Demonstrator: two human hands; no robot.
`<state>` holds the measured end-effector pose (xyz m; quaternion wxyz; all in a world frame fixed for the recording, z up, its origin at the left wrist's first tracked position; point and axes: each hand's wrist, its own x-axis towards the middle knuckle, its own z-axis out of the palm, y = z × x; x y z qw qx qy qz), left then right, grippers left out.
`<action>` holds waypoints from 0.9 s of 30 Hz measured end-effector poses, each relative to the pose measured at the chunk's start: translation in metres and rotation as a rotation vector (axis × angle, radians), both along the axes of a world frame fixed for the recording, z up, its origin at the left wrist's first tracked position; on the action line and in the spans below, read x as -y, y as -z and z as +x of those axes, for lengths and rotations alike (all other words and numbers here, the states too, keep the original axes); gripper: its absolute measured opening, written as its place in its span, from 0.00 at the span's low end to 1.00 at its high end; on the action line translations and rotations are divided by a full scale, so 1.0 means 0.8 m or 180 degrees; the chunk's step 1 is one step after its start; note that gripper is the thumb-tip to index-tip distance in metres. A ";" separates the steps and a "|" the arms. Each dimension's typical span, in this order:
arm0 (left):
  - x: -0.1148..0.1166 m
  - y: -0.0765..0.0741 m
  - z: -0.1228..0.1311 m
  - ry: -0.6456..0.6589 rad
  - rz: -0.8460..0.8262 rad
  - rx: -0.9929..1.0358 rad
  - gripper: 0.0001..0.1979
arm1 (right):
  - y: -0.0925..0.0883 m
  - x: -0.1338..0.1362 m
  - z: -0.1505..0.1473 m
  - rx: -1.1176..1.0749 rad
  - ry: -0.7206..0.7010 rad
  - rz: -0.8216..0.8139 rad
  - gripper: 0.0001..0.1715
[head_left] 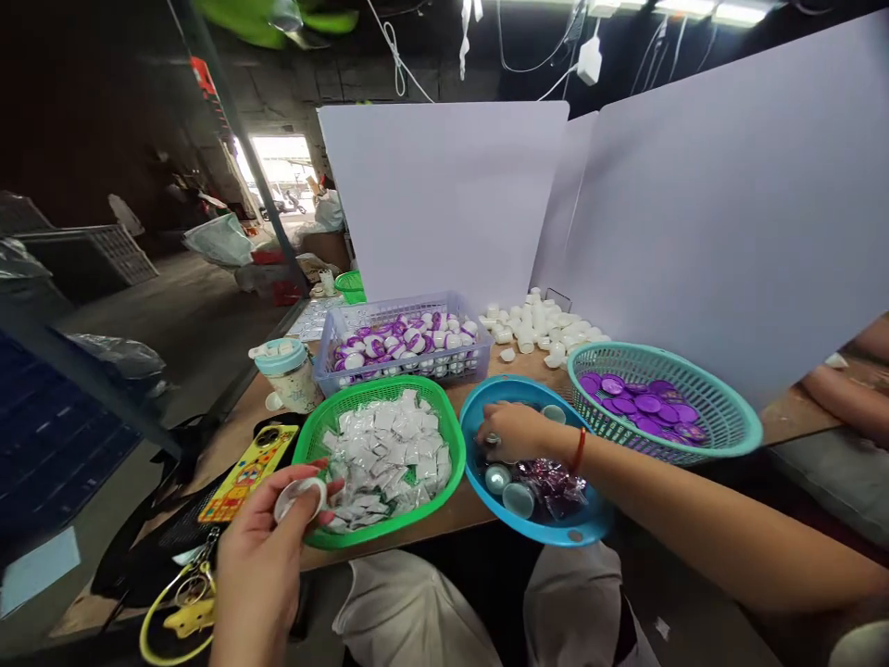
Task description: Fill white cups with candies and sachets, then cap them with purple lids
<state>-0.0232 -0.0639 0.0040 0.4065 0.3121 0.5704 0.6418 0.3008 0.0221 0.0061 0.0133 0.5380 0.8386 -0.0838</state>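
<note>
My left hand [260, 528] grips a small round clear-and-white plastic cup [290, 498] between thumb and fingers, at the near left edge of the green basket [453, 463]. That basket holds many small white packets [389, 440] in clear wrap. My right hand [518, 432] reaches down into the blue basin [496, 387], fingers curled; whatever they hold is hidden. Near it in the basin lie round translucent cups [518, 500] and shiny dark-red packets [552, 484].
Purple discs [649, 404] fill a teal basket [746, 431] at right. A lilac crate [403, 375] holds purple-and-white pieces; white cups [534, 324] are heaped behind. A lidded jar [283, 361], a yellow phone [250, 472] and white panels [451, 195] stand around. Another person's arm [847, 394] shows at right.
</note>
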 end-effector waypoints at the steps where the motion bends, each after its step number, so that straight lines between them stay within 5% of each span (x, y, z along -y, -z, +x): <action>1: -0.003 0.000 0.009 0.0153 -0.0038 0.0086 0.21 | 0.009 0.006 -0.002 0.0035 -0.0050 0.0018 0.12; 7: 0.003 -0.003 0.047 0.1113 -0.0140 0.0717 0.24 | 0.031 0.009 -0.011 0.0144 0.0034 0.0072 0.08; 14: 0.012 -0.002 0.027 0.1032 -0.0485 0.0587 0.27 | -0.022 0.011 0.017 -0.0429 0.0426 0.0461 0.04; 20: 0.008 0.003 0.090 0.1100 -0.0245 0.0269 0.21 | -0.047 0.101 -0.026 -0.2890 -0.0264 0.0104 0.03; 23: 0.011 0.009 0.128 0.1747 -0.0245 0.0499 0.20 | -0.030 0.134 -0.047 -0.3047 -0.0675 0.0992 0.06; 27: 0.019 0.016 0.145 0.2504 -0.0664 0.1499 0.29 | -0.002 0.135 -0.040 -0.2967 -0.0692 0.2050 0.13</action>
